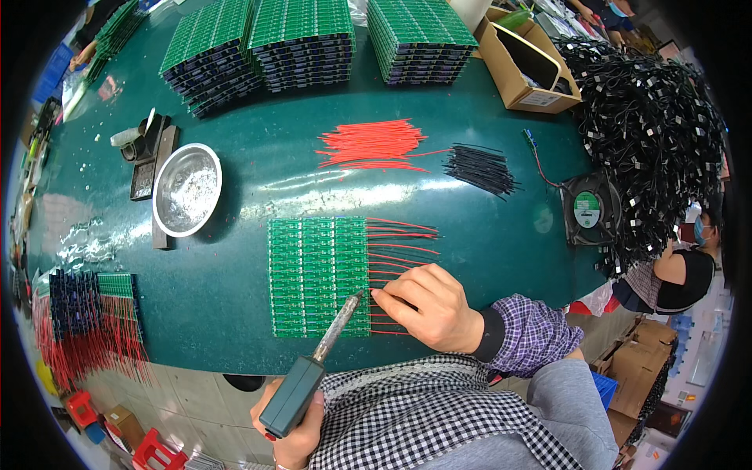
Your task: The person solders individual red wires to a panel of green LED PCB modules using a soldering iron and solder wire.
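A green circuit board panel (319,274) lies flat on the table in front of me. Red wires (403,227) stick out from its right edge, with some black ones among them. My left hand (294,427) is closed around the dark green handle of a soldering iron (294,395). The iron's tip touches or nearly touches the panel's right edge. Right beside that tip, my right hand (435,308) pinches a thin wire against the edge; its colour is hidden by the fingers. Farther back are loose red wires (372,145) and a pile of black wires (479,168).
Stacked green panels (301,31) stand at the back. A metal bowl (188,190) sits left on a dark holder. Wired panels (94,305) lie at the left front. A fan (589,207), black cables (650,117) and a cardboard box (529,66) are right. Other people sit nearby.
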`<action>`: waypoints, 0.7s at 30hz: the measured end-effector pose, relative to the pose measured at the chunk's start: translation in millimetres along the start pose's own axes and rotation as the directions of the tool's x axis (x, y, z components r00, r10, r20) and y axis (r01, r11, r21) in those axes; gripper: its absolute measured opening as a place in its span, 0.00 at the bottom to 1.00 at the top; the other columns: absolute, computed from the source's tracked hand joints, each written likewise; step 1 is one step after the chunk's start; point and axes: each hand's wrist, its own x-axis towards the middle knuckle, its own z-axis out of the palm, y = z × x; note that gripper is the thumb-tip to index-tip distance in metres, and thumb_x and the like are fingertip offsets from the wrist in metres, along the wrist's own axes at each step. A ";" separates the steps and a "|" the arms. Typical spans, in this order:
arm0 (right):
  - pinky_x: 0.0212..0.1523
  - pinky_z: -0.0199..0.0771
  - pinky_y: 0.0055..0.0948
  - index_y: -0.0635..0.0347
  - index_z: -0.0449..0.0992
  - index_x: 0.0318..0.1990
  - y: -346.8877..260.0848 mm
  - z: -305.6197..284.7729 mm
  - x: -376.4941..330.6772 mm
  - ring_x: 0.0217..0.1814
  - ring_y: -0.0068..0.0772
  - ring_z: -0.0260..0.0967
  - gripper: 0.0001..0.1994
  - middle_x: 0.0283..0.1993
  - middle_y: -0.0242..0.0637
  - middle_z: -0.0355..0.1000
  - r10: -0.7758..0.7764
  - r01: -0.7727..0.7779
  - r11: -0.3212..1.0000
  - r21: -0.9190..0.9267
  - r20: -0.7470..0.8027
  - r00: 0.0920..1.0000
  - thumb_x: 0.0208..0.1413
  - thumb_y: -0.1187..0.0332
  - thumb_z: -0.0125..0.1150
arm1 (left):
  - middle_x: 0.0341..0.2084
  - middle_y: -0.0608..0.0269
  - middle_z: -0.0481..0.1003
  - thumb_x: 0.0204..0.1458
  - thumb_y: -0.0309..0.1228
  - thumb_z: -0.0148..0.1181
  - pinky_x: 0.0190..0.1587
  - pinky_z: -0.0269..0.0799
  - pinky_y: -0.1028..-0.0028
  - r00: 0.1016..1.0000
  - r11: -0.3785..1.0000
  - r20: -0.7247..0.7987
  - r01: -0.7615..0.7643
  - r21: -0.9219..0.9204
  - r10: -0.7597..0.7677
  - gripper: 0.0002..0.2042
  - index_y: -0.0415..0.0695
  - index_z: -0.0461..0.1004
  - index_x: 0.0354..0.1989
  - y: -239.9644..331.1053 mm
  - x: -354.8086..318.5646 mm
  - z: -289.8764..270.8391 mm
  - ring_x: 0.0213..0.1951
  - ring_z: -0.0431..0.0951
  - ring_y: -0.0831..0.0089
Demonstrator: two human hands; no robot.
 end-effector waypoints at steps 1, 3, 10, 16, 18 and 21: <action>0.34 0.68 0.28 0.64 0.79 0.37 0.3 0.3 -0.2 0.35 0.29 0.71 0.11 0.35 0.31 0.74 -0.010 0.010 1.000 0.009 -0.003 1.000 0.43 0.74 0.65 | 0.29 0.62 0.79 0.43 0.25 0.75 0.32 0.72 0.74 0.995 0.998 -0.086 0.044 -0.033 -0.047 0.15 0.35 0.80 0.39 0.0 -4.6 3.3 0.28 0.76 0.75; 0.34 0.68 0.28 0.64 0.79 0.37 0.0 0.4 0.6 0.35 0.29 0.71 0.11 0.35 0.31 0.74 -0.011 0.011 1.000 0.014 -0.005 1.000 0.42 0.74 0.66 | 0.28 0.63 0.79 0.42 0.25 0.75 0.32 0.71 0.74 0.981 0.994 -0.171 0.086 -0.068 -0.096 0.14 0.35 0.79 0.38 1.0 -5.5 3.2 0.27 0.75 0.75; 0.33 0.68 0.28 0.64 0.79 0.36 0.2 0.1 0.4 0.34 0.29 0.71 0.11 0.34 0.31 0.73 -0.010 0.010 1.000 0.007 -0.006 1.000 0.42 0.74 0.66 | 0.29 0.61 0.78 0.42 0.26 0.75 0.32 0.71 0.74 0.999 0.999 0.011 0.038 -0.012 -0.037 0.15 0.36 0.79 0.37 4.9 3.1 -0.2 0.29 0.75 0.74; 0.33 0.68 0.28 0.64 0.79 0.35 -0.2 1.2 0.1 0.34 0.28 0.70 0.10 0.34 0.31 0.73 -0.011 0.011 1.000 0.005 -0.016 1.000 0.42 0.74 0.66 | 0.33 0.62 0.78 0.45 0.26 0.75 0.35 0.71 0.74 0.999 0.997 0.012 0.054 -0.049 -0.053 0.16 0.35 0.78 0.41 -4.4 -4.7 -2.3 0.32 0.75 0.75; 0.33 0.67 0.28 0.64 0.79 0.35 -0.7 1.1 0.4 0.34 0.28 0.70 0.10 0.34 0.31 0.73 -0.011 0.011 1.000 0.004 -0.015 1.000 0.42 0.74 0.66 | 0.34 0.62 0.78 0.46 0.26 0.75 0.36 0.71 0.74 0.998 0.995 0.010 0.066 -0.073 -0.066 0.16 0.35 0.78 0.42 -11.9 -14.3 -2.1 0.33 0.75 0.75; 0.32 0.67 0.28 0.64 0.79 0.35 0.9 1.9 -1.3 0.34 0.28 0.70 0.10 0.34 0.31 0.73 -0.006 0.006 1.000 0.002 -0.009 1.000 0.42 0.74 0.66 | 0.34 0.62 0.78 0.47 0.26 0.74 0.37 0.72 0.74 0.966 0.967 -0.108 0.222 -0.123 -0.235 0.16 0.35 0.78 0.43 -19.9 -24.3 -0.3 0.33 0.75 0.75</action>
